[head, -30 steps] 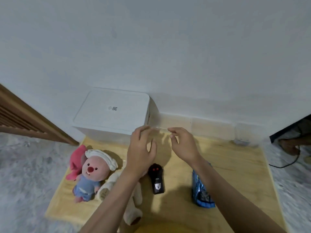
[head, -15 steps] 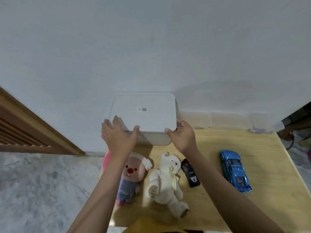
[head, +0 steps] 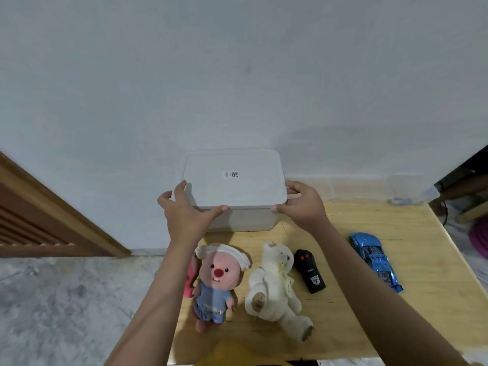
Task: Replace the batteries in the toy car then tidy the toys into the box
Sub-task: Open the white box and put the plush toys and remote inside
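A white lidded box stands at the back of the wooden table, against the wall. My left hand grips the lid's left front corner and my right hand grips its right front corner. In front of the box lie a pink plush in a blue dress, a cream teddy bear, a black remote control and, further right, the blue toy car.
The wooden table ends close on the left by the pink plush and on the right past the car. A wooden door frame stands at the left. A cable and dark objects lie at the right edge.
My hands moved from mid-air above the toys onto the box lid's front corners. The view shifted left, so the box sits more central.
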{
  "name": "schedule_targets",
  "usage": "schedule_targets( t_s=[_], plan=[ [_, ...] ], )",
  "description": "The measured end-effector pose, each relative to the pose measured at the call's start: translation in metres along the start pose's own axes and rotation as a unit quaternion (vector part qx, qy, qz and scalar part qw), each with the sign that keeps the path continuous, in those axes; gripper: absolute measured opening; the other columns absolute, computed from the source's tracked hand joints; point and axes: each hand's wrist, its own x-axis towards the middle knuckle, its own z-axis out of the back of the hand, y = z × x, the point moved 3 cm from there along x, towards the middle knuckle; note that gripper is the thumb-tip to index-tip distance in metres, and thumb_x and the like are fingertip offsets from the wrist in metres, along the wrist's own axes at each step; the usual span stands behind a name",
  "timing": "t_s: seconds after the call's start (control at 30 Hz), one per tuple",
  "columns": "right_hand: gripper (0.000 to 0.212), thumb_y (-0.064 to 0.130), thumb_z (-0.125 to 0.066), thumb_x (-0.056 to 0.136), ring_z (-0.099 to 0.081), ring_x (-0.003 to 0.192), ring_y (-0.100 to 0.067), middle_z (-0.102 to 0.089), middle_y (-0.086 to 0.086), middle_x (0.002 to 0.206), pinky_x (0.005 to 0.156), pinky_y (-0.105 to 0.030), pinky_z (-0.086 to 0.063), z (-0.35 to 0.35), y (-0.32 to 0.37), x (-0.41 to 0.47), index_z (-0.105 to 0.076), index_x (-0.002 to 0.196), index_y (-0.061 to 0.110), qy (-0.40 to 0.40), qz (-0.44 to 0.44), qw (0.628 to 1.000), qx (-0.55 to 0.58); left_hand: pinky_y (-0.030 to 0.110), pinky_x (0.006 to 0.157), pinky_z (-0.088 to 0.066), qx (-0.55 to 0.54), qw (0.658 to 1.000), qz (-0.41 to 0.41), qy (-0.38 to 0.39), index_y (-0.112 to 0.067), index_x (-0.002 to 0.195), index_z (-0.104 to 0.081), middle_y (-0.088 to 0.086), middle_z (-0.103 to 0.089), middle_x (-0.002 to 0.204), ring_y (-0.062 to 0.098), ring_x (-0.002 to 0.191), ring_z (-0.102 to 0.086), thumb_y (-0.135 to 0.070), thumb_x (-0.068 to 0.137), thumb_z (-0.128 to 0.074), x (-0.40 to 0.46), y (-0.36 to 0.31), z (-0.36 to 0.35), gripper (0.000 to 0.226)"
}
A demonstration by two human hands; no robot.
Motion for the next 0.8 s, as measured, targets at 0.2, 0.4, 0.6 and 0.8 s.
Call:
schedule_targets(
  t_s=[0.2,0.4,0.6,0.8],
  plan=[
    [0.062,0.011,-0.08,0.072,-0.064,0.096,-0.018,-0.061,0.003,0.106,0.078,-0.024,-0.052,0.001,0.005,-0.001,-0.053,0.127,0.007,-0.011,-0.01,1.0,0.014,0.04,0.1,-0.045,-0.024,0.999,-0.006,-0.02,-0.018,0.144,-0.029,0.01,-0.025,0.138,0.028,0.128,-0.037,-0.057,0.046,-0.087,0.0,-0.007,0.007,0.121],
    [0.042,0.01,-0.073,0.08,-0.065,0.091,-0.014,-0.067,-0.003,0.103,0.072,-0.019,-0.051,0.0,0.012,0.009,-0.057,0.118,0.002,-0.001,-0.062,0.994,0.088,0.047,0.105,-0.034,0.007,1.0,0.009,0.023,-0.015,0.15,-0.015,0.014,-0.024,0.147,0.033,0.136,-0.021,-0.053,0.05,-0.088,0.006,-0.023,0.018,0.129],
    [0.053,0.003,-0.076,0.074,-0.065,0.097,-0.02,-0.066,-0.004,0.107,0.082,-0.03,-0.054,0.016,0.021,0.01,-0.056,0.123,0.007,-0.014,-0.034,0.992,0.118,0.044,0.102,-0.036,-0.013,1.0,-0.023,0.013,-0.015,0.149,-0.018,0.009,-0.021,0.144,0.03,0.134,-0.018,-0.049,0.052,-0.089,-0.001,-0.042,0.027,0.124],
    [0.05,0.002,-0.073,0.078,-0.065,0.096,-0.02,-0.064,0.001,0.104,0.079,-0.028,-0.053,0.067,0.012,-0.005,-0.056,0.124,0.011,-0.039,-0.008,0.991,0.127,0.035,0.099,-0.034,-0.029,0.996,-0.084,-0.007,-0.018,0.147,-0.021,0.008,-0.026,0.141,0.026,0.132,-0.024,-0.048,0.055,-0.088,-0.027,-0.079,0.02,0.117]
  ],
)
